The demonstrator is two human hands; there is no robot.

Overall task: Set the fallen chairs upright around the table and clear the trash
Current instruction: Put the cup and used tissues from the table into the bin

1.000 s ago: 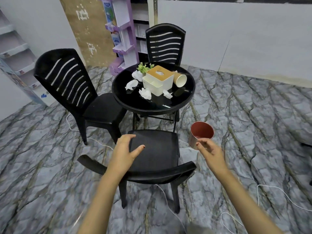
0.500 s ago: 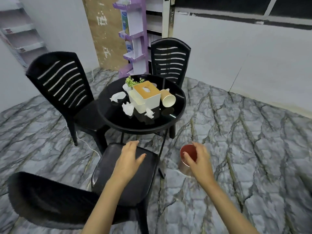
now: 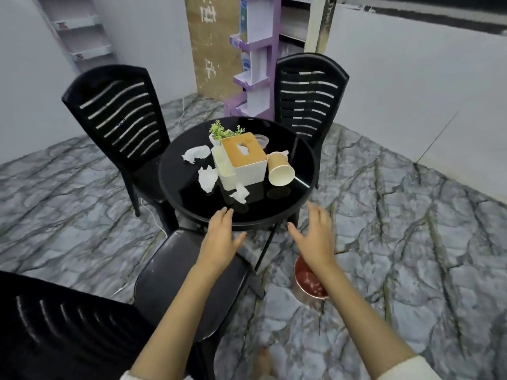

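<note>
Head view: the left hand (image 3: 220,239) is hovering at the near rim of the round black bench (image 3: 186,193), fingers spread wide and holding nothing. The right hand (image 3: 315,239) is hanging just off the bench's near right edge, equally wide and empty, above a red bin (image 3: 310,281) sitting on the floor. Three black chairs are standing upright around the bench: left (image 3: 120,119), far (image 3: 310,94) and near (image 3: 170,270). On the bench, crumpled tissues (image 3: 207,178) and a tipped paper cup (image 3: 279,170) are lying around a tissue box (image 3: 244,157)
</note>
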